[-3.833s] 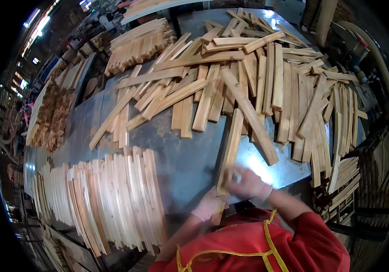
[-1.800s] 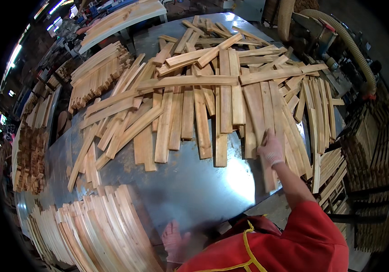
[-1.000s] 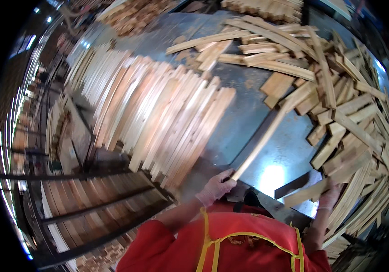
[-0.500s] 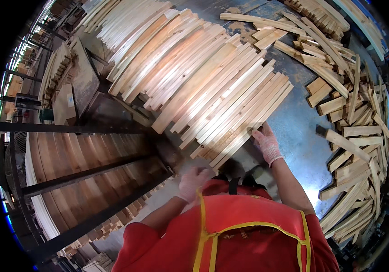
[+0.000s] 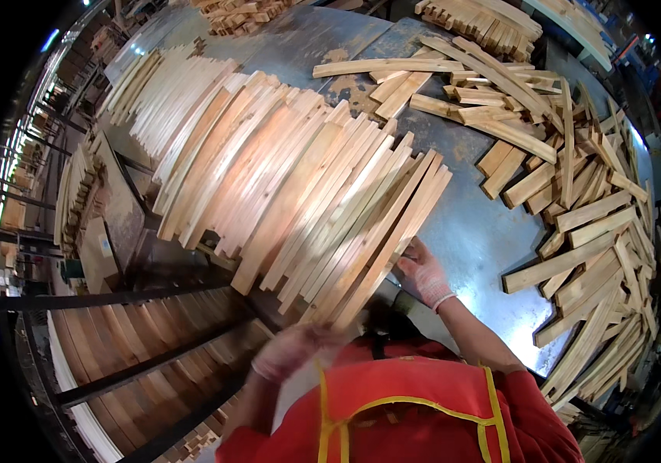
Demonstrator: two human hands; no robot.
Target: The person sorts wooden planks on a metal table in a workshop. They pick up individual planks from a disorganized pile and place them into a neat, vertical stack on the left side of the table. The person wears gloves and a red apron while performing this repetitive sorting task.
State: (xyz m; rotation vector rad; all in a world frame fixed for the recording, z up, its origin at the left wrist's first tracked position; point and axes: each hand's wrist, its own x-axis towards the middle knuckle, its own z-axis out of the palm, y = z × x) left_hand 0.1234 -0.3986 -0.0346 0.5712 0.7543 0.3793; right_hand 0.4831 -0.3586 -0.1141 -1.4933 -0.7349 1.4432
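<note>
A long row of pale wooden strips [image 5: 284,177] lies side by side on the metal table. Both of my hands wear light, pinkish work gloves. At the strip nearest my body, the outermost wooden strip [image 5: 401,245], my right hand [image 5: 424,276] has its fingers closed at the long edge. A narrow dark gap parts this strip from its neighbour. My left hand [image 5: 292,351] is at the lower ends of the nearest strips. Motion blurs its fingers, so their grip is unclear.
Loose wooden pieces [image 5: 577,247] are heaped along the table's right side. On the left, a dark metal frame [image 5: 114,386] stands over brown boards [image 5: 130,339]. More stacked wood [image 5: 477,27] is at the back. The blue-grey metal tabletop [image 5: 469,231] shows between row and heap.
The view has shifted, so the row appears lower and farther left. My left hand has come up to the strips' lower ends. A gap has opened beside the outermost strip.
</note>
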